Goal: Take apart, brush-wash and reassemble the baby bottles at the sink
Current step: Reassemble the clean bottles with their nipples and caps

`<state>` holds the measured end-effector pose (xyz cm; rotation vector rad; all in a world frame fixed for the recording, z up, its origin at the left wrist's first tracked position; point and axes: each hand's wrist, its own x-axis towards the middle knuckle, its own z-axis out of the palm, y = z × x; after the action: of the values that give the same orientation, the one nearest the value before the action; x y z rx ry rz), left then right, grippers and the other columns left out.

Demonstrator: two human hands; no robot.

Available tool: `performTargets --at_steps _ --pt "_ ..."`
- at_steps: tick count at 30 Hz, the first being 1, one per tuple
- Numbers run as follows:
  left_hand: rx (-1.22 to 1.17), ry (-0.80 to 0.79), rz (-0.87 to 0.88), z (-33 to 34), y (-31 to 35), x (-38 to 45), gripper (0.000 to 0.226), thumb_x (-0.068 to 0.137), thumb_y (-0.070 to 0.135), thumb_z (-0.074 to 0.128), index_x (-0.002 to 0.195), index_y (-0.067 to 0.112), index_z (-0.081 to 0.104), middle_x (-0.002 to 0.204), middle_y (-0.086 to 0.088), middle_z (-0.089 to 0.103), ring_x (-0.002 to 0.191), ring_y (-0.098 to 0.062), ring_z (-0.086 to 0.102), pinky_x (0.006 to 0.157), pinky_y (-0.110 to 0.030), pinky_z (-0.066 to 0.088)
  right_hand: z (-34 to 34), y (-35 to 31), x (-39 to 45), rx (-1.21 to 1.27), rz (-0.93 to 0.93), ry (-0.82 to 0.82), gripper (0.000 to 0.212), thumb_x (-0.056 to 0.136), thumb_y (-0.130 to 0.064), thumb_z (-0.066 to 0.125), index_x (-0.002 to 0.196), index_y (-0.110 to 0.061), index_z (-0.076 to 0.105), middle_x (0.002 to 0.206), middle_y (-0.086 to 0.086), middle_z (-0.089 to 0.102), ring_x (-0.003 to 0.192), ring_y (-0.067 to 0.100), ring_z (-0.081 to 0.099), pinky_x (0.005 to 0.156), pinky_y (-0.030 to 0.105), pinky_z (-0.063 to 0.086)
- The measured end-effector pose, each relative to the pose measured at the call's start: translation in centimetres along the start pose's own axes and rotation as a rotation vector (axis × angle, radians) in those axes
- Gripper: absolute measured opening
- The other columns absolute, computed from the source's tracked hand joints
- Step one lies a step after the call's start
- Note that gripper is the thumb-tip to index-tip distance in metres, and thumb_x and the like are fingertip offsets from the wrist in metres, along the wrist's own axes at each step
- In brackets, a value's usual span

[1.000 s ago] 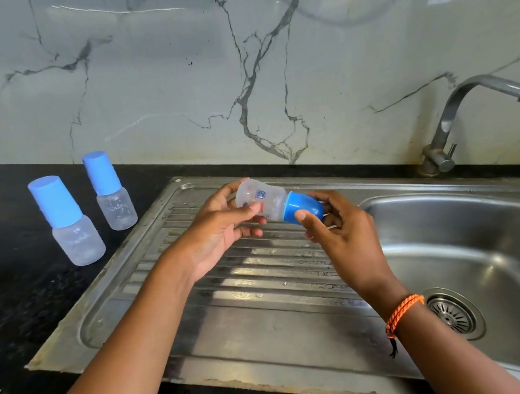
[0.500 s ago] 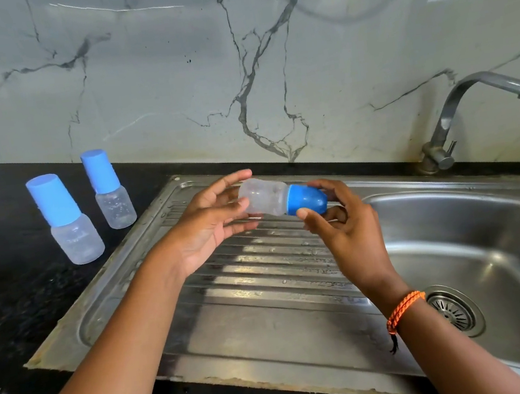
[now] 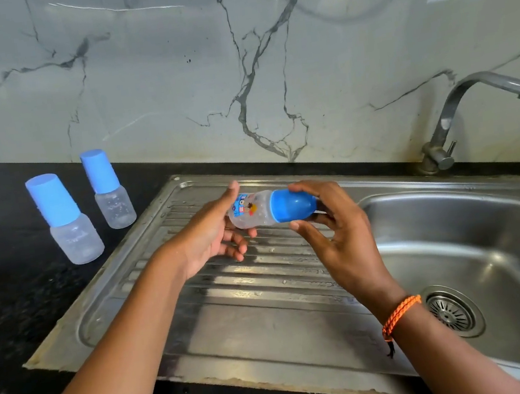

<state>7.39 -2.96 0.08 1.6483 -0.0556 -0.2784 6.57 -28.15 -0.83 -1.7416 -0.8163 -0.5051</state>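
Both forearms reach forward over the sink's drainboard [image 3: 234,314]. Left hand [image 3: 214,232]: palm turned inward, fingers loosely extended, cradling the clear end of a bottle [image 3: 254,210]. Right hand [image 3: 338,229]: thumb and fingers curled round its blue cap [image 3: 292,204]. Right wrist carries an orange braided band [image 3: 399,314].

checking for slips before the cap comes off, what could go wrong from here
1. The bottle lies sideways above the drainboard, its base resting on the left hand's loosely spread fingers; a hard twist could knock it loose.
2. The right hand pinches the rounded cap near its end, so the fingertips might slip off.
3. A freed cap could roll into the basin.
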Motion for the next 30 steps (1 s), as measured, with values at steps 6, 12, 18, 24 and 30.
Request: performTargets --at_steps 6,12,18,24,30 --pt "-0.291 -0.165 0.319 -0.4 0.5 0.2 0.061 0.096 0.010 0.072 0.151 0.026 0.050 0.144 -0.022 0.057 0.121 -0.031 0.064 0.098 -0.043 0.056 0.0 0.0 -0.1 0.129 0.319 0.186 0.034 0.099 -0.037 0.073 0.128 -0.021 0.066 0.103 0.001 0.077 0.079 0.024 0.077 0.076 0.052 0.065" --pt "-0.404 -0.171 0.244 0.6 0.4 0.0 0.075 0.087 0.018 0.084 0.153 0.021 0.049 0.149 -0.018 0.057 0.139 -0.034 0.054 0.107 -0.037 0.052 0.1 -0.4 -0.1 0.201 0.299 0.218 0.030 0.100 -0.039 0.071 0.124 -0.022 0.066 0.104 0.004 0.077 0.084 0.026 0.077 0.079 0.052 0.065" --pt "-0.104 -0.114 0.003 0.4 0.1 0.1 0.085 0.087 0.091 0.041 0.135 0.025 0.064 0.099 -0.015 0.065 0.073 -0.025 0.061 0.067 -0.038 0.057 -0.4 0.2 0.2 -0.147 -0.091 -0.018 0.046 0.099 -0.008 0.071 0.139 -0.025 0.058 0.136 -0.010 0.058 0.127 0.022 0.060 0.096 0.041 0.058" --pt "-0.231 -0.150 0.306 0.0 -0.1 0.6 0.055 0.092 0.008 0.079 0.142 0.016 0.058 0.141 -0.016 0.058 0.119 -0.029 0.065 0.100 -0.042 0.056 -0.6 0.4 0.1 0.111 0.239 0.117 0.033 0.100 -0.032 0.073 0.130 -0.025 0.065 0.115 -0.002 0.074 0.100 0.020 0.074 0.083 0.037 0.061" --pt "-0.209 -0.143 0.295 1.2 0.4 0.0 0.065 0.090 0.018 0.082 0.148 0.029 0.054 0.145 -0.018 0.058 0.127 -0.035 0.063 0.106 -0.050 0.054 -0.3 0.1 0.0 0.162 0.321 0.153 0.029 0.099 -0.043 0.071 0.118 -0.022 0.069 0.088 0.005 0.075 0.071 0.028 0.073 0.069 0.046 0.064"
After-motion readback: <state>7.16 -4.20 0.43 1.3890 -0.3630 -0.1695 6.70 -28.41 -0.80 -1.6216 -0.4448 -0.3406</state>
